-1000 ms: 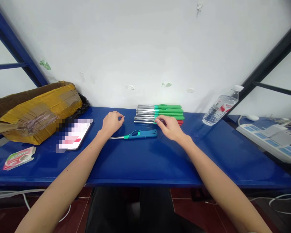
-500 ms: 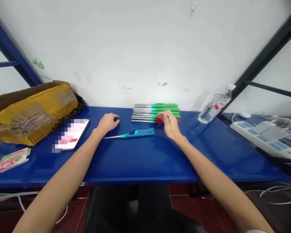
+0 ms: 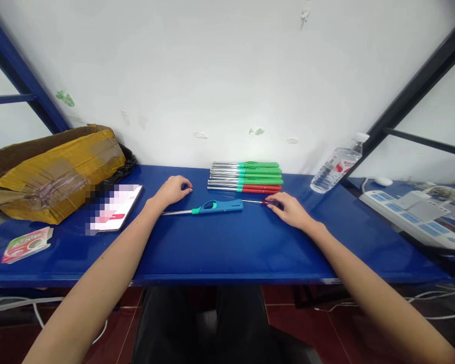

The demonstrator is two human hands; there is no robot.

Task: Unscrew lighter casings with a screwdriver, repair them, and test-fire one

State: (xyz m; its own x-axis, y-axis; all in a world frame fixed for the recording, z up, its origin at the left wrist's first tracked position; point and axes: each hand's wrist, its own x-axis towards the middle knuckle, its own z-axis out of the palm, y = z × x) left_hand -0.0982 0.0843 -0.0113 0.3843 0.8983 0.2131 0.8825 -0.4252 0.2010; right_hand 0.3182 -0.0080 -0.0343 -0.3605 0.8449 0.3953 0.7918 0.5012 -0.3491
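Note:
My right hand (image 3: 291, 210) rests low on the table with its fingers closed on the dark red handle of a small screwdriver (image 3: 264, 202). The screwdriver's thin metal shaft points left at the butt of a blue long-nosed gas lighter (image 3: 223, 206). That lighter lies crosswise, its metal tube running left under my left wrist. My left hand (image 3: 173, 190) lies on the table just above the tube, fingers loosely curved, thumb apart, holding nothing. Behind the blue lighter is a side-by-side row of green lighters (image 3: 263, 172) and red lighters (image 3: 260, 188), their tubes to the left.
A taped cardboard box (image 3: 66, 174) stands on the left, with a phone (image 3: 117, 215) beside it and a torn printed card (image 3: 26, 245) in front. To the right are a water bottle (image 3: 335, 164) and a white power strip (image 3: 413, 215). A white wall rises behind the table (image 3: 227, 253).
My right hand has moved right and down from the red lighters to the table, and the screwdriver now shows clearly in it. My left hand and the blue lighter stay nearly in place.

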